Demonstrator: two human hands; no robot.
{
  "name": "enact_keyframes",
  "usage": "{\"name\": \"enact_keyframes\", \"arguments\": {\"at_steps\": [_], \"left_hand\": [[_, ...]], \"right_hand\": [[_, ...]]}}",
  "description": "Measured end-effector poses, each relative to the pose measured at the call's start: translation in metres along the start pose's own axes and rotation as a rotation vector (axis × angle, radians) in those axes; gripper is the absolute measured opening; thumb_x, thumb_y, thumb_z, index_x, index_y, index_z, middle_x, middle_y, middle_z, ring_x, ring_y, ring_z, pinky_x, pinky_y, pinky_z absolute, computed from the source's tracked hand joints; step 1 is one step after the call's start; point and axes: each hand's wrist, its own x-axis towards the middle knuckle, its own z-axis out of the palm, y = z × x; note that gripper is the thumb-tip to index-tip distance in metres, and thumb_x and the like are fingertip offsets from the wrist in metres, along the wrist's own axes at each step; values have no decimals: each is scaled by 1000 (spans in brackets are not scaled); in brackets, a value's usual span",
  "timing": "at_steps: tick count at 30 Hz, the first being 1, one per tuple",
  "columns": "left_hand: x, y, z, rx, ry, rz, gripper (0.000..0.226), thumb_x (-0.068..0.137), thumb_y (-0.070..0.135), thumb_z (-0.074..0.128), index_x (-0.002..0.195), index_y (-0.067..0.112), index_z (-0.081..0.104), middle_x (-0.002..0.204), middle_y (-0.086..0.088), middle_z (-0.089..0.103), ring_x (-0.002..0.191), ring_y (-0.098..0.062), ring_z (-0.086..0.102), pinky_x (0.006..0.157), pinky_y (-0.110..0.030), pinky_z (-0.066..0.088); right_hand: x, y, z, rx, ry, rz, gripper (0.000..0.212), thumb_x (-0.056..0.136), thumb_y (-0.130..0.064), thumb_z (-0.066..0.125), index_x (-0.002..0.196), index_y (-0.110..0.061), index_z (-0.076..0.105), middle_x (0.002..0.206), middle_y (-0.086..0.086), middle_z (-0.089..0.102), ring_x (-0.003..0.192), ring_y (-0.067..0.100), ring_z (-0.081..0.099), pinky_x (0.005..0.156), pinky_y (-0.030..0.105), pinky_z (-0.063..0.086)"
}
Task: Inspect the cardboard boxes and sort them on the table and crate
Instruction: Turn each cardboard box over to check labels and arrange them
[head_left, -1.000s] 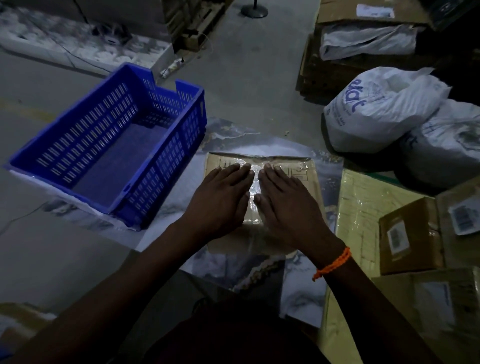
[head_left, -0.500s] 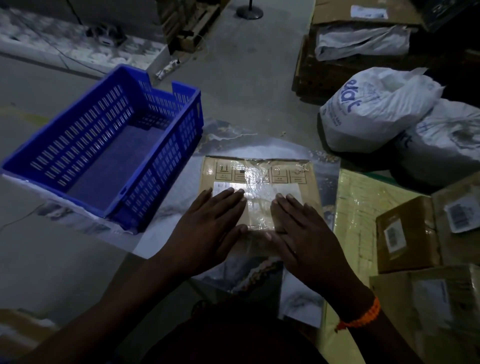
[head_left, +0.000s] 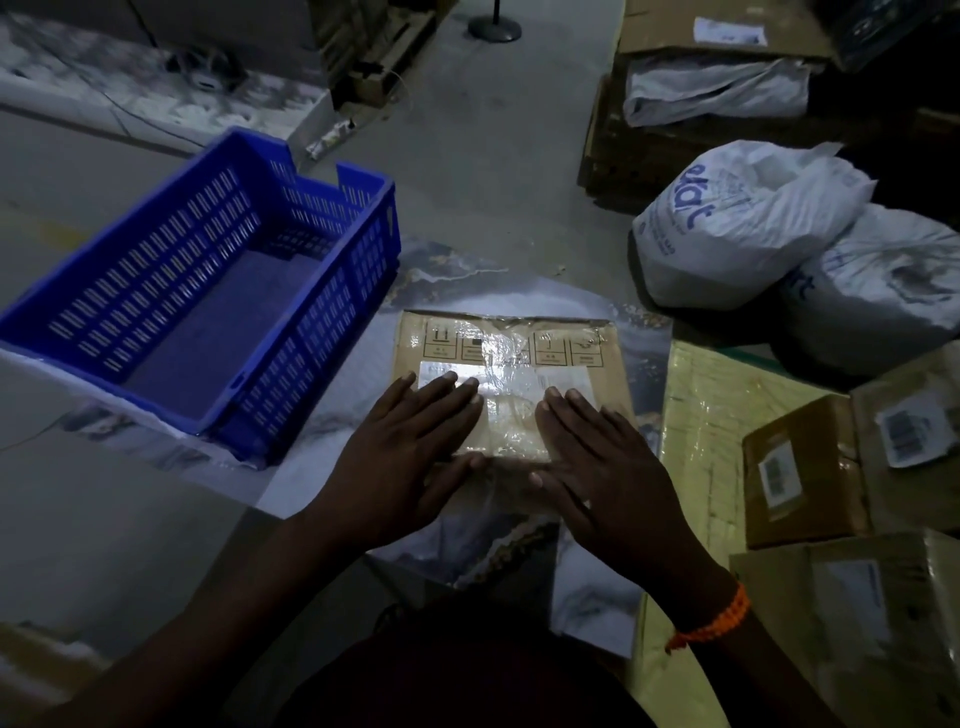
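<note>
I have my left hand (head_left: 410, 457) flat, palm down, fingers straight. My right hand (head_left: 597, 467) lies just beside it likewise, thumbs pointing inward.

Both hands lying flat, fingers straight, on taped cardboard box (head_left: 511, 364): left hand (head_left: 400, 457) pressing near left part, right hand (head_left: 597, 467) near right. Box sitting on marbled surface (head_left: 332, 421); blue crate (head_left: 208, 291) standing just left. Orange wristband (head_left: 714, 618) circling right wrist.

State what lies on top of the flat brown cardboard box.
On the flat brown cardboard box rest the left hand and right hand, plus clear tape and a white label. The hands cover its near part.
</note>
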Motion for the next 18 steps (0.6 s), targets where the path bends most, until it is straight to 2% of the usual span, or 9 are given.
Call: {"name": "enact_keyframes", "arguments": {"at_steps": [3,6,8,9,11,13,15,17,18], "left_hand": [[-8,0,2,-110,125,-49,54,101,47,51,141,12,57,159,-8,39,154,-24,24,126,-39,18],[-23,-4,3,-283,199,-175,75,92,47,64,148,3,44,163,-16,29,154,-25,23,123,-26,22],[-36,-14,9,-439,186,-331,94,84,55,70,155,4,32,165,-9,27,151,-15,29,118,-20,31],[-42,-18,12,-543,164,-430,100,81,60,71,157,9,29,163,1,31,146,-7,37,112,-19,40],[-50,-19,19,-741,115,-600,101,77,64,73,157,18,31,148,26,45,130,6,51,97,-22,54],[-54,-16,28,-811,99,-658,95,74,74,69,148,21,45,128,39,58,118,10,58,90,-19,57],[-52,-10,35,-790,119,-677,87,75,83,60,137,23,55,116,40,63,112,13,60,87,-11,53],[-43,-8,39,-740,161,-724,70,82,78,55,129,26,59,113,30,67,105,18,59,84,-6,51],[-36,-10,40,-706,190,-747,62,87,72,55,127,25,62,115,21,68,103,18,60,83,-6,51]], "right_hand": [[-6,-1,-4,103,108,27,63,102,-46,50,153,-8,46,166,14,34,156,29,28,122,50,32],[-13,2,-9,357,228,298,79,94,-52,62,158,-13,37,167,10,31,155,24,29,121,35,32],[-18,10,-9,578,226,506,90,88,-55,75,160,-19,34,162,1,39,149,13,38,117,22,35],[-20,15,-8,712,181,584,92,84,-55,79,158,-21,36,155,-7,49,141,5,47,112,19,41],[-27,21,3,896,57,655,85,74,-50,81,147,-20,50,126,-27,66,115,-11,61,93,11,51],[-36,21,22,905,-17,724,71,70,-47,79,130,-15,61,105,-32,68,106,-9,66,81,4,49],[-41,19,39,930,-43,787,53,72,-51,77,116,-26,63,107,-25,68,112,3,66,84,8,50],[-37,17,46,975,-20,791,41,78,-57,72,114,-39,61,112,-25,69,113,-3,65,90,16,53],[-31,17,44,997,4,791,38,82,-56,69,115,-40,61,114,-26,68,112,-8,63,90,14,52]]}}
